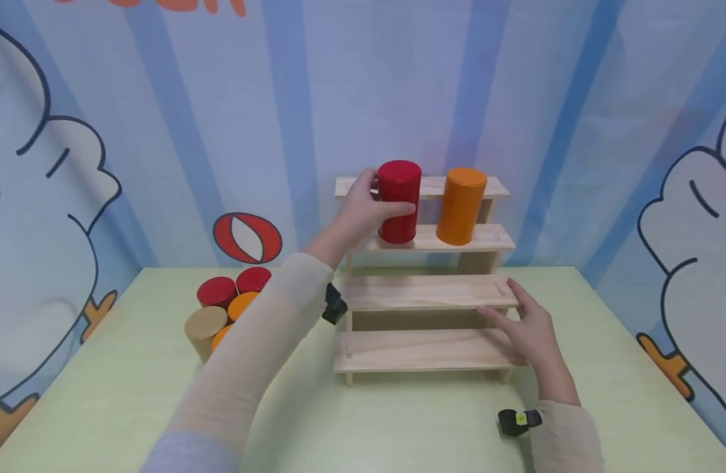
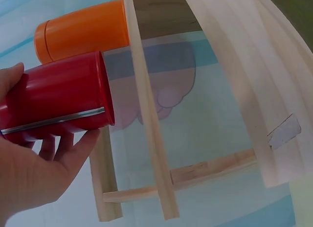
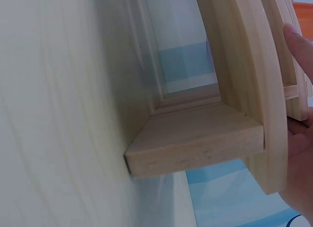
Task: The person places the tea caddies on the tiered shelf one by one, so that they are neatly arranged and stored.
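My left hand (image 1: 358,213) grips a red canister (image 1: 400,180) upright, with the thumb across its front. The canister's base is right at the third step up of a stepped wooden shelf (image 1: 422,292). Beside it on that step stands an orange canister (image 1: 462,207). The left wrist view shows fingers curled round the red canister (image 2: 63,90), whose bottom rim lies close to the board. With its thumb in front and fingers behind, my right hand (image 1: 531,328) holds the right end of the second step up. Shelf boards (image 3: 254,90) fill much of the right wrist view, beside that hand.
Left of the shelf, several canisters stand grouped on the pale table (image 1: 422,420): red ones (image 1: 217,290), a gold one (image 1: 205,323) and orange ones (image 1: 242,304) partly hidden by my left forearm. A printed blue striped backdrop (image 1: 363,98) rises behind the shelf.
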### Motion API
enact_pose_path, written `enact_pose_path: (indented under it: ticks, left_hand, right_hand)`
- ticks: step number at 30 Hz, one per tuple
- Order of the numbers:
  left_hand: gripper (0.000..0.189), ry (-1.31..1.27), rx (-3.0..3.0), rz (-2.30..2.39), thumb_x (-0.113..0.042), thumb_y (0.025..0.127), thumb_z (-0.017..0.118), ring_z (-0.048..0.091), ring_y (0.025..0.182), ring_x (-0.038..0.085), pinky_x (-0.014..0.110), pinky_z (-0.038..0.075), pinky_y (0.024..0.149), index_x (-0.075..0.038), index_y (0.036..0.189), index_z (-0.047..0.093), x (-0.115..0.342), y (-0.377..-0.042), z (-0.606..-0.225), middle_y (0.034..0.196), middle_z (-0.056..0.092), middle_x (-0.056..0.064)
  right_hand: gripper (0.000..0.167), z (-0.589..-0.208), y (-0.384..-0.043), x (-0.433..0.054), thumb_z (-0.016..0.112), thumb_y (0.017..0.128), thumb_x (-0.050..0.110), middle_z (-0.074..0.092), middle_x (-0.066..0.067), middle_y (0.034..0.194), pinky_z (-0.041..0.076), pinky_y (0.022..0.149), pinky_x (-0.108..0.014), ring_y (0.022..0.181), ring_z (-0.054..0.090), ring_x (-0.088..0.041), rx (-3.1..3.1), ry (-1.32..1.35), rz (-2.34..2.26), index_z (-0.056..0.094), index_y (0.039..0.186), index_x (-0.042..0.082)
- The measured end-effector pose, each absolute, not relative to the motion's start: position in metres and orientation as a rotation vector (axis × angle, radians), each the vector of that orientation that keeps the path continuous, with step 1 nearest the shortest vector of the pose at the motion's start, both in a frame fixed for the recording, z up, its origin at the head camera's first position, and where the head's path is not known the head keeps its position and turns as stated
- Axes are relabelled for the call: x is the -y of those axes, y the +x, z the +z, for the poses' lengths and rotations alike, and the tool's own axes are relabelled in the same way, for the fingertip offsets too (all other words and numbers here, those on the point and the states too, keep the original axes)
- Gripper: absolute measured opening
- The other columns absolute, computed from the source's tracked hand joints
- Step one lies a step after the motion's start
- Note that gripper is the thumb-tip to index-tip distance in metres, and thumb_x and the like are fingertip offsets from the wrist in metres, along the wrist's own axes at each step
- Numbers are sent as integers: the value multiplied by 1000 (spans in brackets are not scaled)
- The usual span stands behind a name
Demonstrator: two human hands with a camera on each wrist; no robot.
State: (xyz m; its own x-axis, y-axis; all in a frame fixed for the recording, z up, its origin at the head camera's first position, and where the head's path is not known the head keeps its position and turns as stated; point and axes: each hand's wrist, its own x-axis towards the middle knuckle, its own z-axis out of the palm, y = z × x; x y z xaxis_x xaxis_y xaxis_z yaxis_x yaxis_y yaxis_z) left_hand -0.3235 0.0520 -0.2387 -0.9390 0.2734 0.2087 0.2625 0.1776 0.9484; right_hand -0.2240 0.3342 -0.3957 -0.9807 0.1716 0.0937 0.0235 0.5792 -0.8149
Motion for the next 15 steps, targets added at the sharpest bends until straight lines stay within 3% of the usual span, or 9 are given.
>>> enact_pose_path:
  ticks: [15]
  left_hand:
    - [64, 500, -2435, 1954, -17, 81, 78, 52, 115, 22, 41, 52, 91, -15, 135, 44, -61, -336, -253, 128, 53, 4]
  right_hand:
    - [99, -393, -223, -333, 69, 83, 53, 17, -19, 158, 25, 113, -55, 144, 18, -41, 2635, -181, 1375, 11, 156, 17]
